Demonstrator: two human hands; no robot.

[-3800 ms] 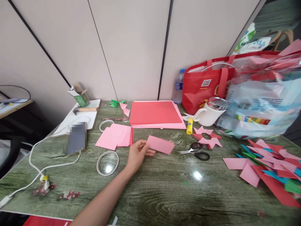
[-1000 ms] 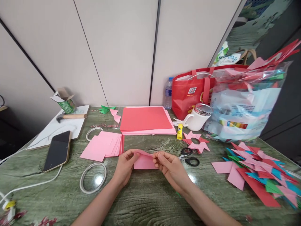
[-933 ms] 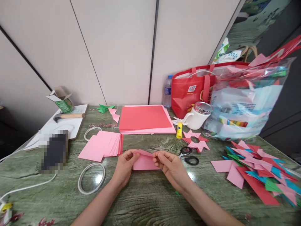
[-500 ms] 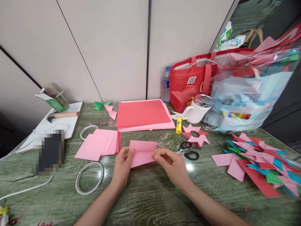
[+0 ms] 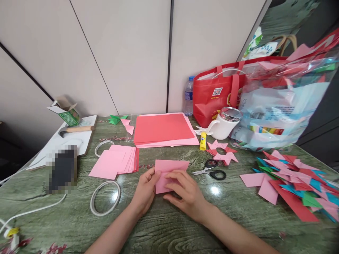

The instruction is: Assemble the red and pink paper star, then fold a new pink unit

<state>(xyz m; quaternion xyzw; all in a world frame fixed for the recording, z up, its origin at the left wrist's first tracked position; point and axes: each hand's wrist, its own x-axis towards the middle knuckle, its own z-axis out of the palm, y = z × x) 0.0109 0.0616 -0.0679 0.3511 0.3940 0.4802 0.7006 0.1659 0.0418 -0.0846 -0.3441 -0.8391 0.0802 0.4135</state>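
Observation:
A sheet of pink paper (image 5: 162,167) with a crease across it is in front of me, above the table. My left hand (image 5: 145,188) pinches its left edge, thumb in front and fingers behind. Over the face of the same sheet lies my right hand (image 5: 185,190), its fingers spread and touching the paper. Its thumb sits apart, just below the lower edge. Black-handled scissors (image 5: 212,170) lie to the right of the sheet. A fanned stack of pink paper squares (image 5: 111,162) is to the left, with red ones at its edge.
Tape rolls (image 5: 105,198) lie left. Red and pink sheets (image 5: 164,128) are behind. A glue stick (image 5: 202,141), white mug (image 5: 225,123) and folded paper ring (image 5: 222,152) are back right, before a red bag (image 5: 209,98). Folded pieces (image 5: 296,176) pile right; a hammer (image 5: 76,129) lies left.
My right hand has left the sheet's right edge and spread its fingers over its face. The sheet and both hands sit slightly lower and further right; the view has shifted a little.

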